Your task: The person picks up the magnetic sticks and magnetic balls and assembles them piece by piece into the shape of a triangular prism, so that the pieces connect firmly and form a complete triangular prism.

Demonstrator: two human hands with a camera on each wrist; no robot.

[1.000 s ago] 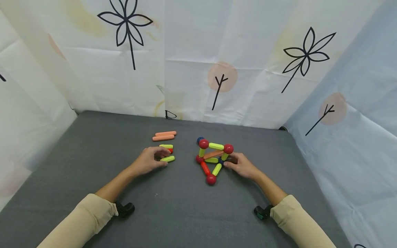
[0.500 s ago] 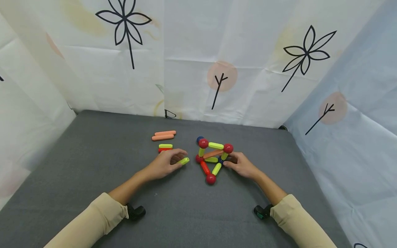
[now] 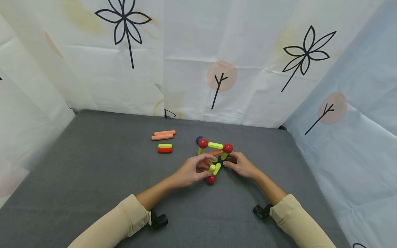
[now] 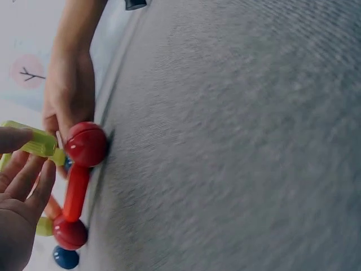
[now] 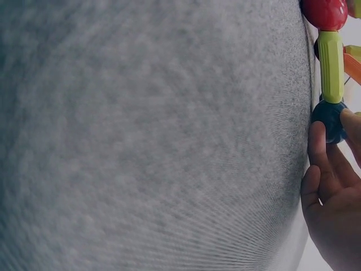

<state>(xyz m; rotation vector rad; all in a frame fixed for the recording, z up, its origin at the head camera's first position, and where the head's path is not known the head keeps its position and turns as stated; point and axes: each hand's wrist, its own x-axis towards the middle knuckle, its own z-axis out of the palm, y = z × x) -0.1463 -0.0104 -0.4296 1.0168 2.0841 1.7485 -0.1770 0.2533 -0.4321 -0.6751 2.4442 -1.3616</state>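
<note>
Head view, grey table [image 3: 93,165], stick frame [image 3: 216,152]; patterned backdrop [image 3: 192,48]

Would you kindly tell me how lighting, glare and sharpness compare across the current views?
Head view: mostly crisp, evenly lit; left wrist view: bright glints on the nearer red ball, grey cloth soft; right wrist view: cloth blurred, darkening toward left edge, blue ball and yellow-green rod clearer.
</note>
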